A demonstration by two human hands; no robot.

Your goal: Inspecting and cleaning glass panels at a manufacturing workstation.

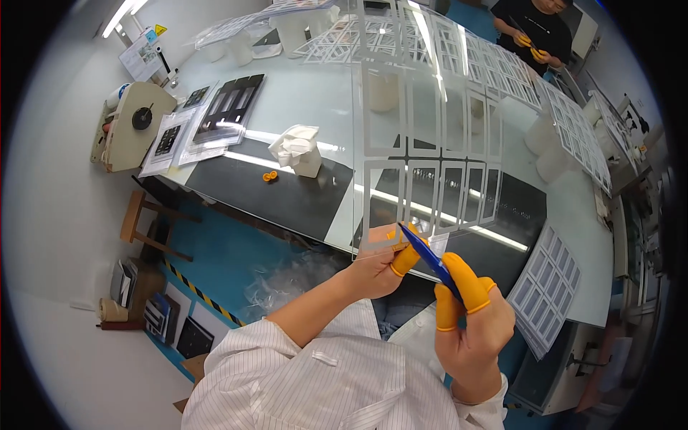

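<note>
A long grey-and-black glossy workbench [301, 107] fills the view from nine to three o'clock, its near edge running just above my hands. Over it I hold up a large clear plastic sheet printed with rows of white rectangular frames [423, 143]; it stands upright from my hands towards twelve o'clock. My left hand [376, 269], orange rubber cots on thumb and forefinger, pinches the sheet's lower corner shut between those two. My right hand [469, 322], cotted the same way, is closed around slim blue-handled tweezers [430, 259], their tip touching the sheet beside my left thumb. As I judge it, keeping the sheet taut and the tip low along the frame's edge serves best. Open room lies at eight o'clock over the blue floor [229, 251]; a similar framed sheet [548, 287] lies near at three o'clock. A small crumpled white wipe [297, 149] sits at eleven.
</note>
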